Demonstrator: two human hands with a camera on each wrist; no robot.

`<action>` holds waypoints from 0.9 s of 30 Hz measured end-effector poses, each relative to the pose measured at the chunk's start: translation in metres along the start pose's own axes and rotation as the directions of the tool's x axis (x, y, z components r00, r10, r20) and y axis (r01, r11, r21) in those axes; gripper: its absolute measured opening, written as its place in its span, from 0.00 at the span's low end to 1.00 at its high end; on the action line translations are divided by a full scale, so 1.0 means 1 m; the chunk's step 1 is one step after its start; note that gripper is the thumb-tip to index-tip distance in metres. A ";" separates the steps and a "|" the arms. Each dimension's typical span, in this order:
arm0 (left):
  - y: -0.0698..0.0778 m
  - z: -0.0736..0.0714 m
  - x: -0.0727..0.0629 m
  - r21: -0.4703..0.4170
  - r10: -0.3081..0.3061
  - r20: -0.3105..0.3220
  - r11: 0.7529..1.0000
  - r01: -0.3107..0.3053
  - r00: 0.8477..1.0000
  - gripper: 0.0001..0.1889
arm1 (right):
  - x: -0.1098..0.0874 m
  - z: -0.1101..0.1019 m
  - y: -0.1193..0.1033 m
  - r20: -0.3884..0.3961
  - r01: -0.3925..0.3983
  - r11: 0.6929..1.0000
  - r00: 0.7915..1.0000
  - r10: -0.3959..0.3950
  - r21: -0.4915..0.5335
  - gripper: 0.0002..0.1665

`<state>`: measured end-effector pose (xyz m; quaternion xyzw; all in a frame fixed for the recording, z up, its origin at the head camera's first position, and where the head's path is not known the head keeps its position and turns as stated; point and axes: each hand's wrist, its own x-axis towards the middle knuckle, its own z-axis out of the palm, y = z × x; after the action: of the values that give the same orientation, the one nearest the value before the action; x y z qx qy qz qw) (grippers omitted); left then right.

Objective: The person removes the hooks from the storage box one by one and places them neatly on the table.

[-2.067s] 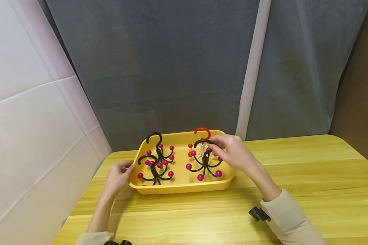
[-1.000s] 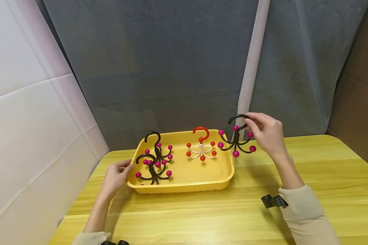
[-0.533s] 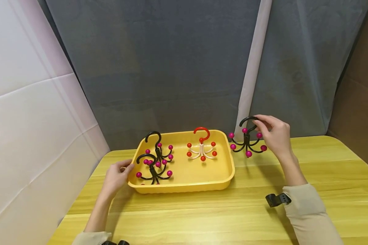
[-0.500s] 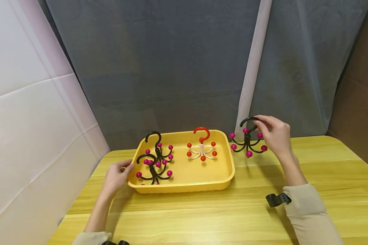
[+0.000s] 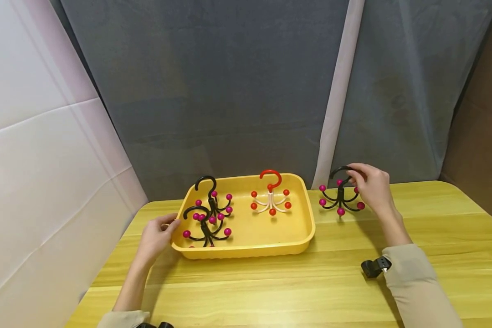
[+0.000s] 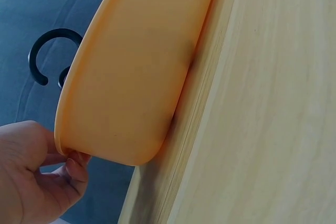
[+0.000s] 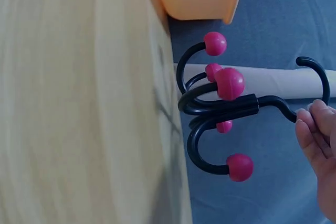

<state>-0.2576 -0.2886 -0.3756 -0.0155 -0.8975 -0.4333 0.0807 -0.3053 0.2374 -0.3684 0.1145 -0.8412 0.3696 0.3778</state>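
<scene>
My right hand (image 5: 373, 184) pinches the hook of a black hanger (image 5: 340, 197) with curved arms tipped by pink balls. This hanger is upright, just right of the yellow tray (image 5: 242, 252); in the right wrist view its arms (image 7: 207, 169) are close to the tabletop, and I cannot tell whether they touch it. At the tray's left end my left hand (image 5: 156, 239) grips the rim between thumb and fingers. Two similar black hangers, one behind (image 5: 211, 203) and one in front (image 5: 206, 231), stand in the tray's left part. A red-hooked white hanger (image 5: 270, 199) with red balls stands at its right.
The tray sits on a wood-grain table (image 5: 270, 291). Grey cloth (image 5: 229, 91) with a pale vertical strip (image 5: 340, 95) hangs behind it. A white panel (image 5: 53, 182) rises on the left, and a brown one (image 5: 479, 118) on the right.
My right hand has lifted the black hanger out of the tray's right part, carried it right over the rim, then lowered it toward the table. My left hand has stayed on the tray.
</scene>
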 end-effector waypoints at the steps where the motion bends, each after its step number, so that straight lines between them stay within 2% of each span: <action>1: 0.000 0.000 0.000 -0.001 -0.001 0.000 1.000 0.001 1.000 0.19 | -0.001 0.000 0.002 0.011 -0.007 1.000 1.000 0.007 -0.003 0.08; 8: 0.001 0.001 0.000 0.002 -0.013 -0.005 1.000 0.013 1.000 0.19 | -0.004 0.000 0.013 0.057 -0.067 0.998 0.996 0.067 -0.012 0.10; 21: 0.000 0.000 -0.002 0.012 -0.020 -0.013 1.000 0.020 1.000 0.18 | -0.004 -0.003 0.011 0.089 -0.094 0.996 0.992 0.094 -0.003 0.11; 27: 0.000 0.000 -0.001 0.017 -0.015 -0.011 1.000 0.015 1.000 0.19 | -0.001 -0.011 0.006 0.167 -0.127 0.992 0.978 0.128 -0.017 0.14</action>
<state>-0.2565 -0.2888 -0.3756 -0.0058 -0.9009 -0.4262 0.0824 -0.3015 0.2494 -0.3674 0.0898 -0.8767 0.3794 0.2817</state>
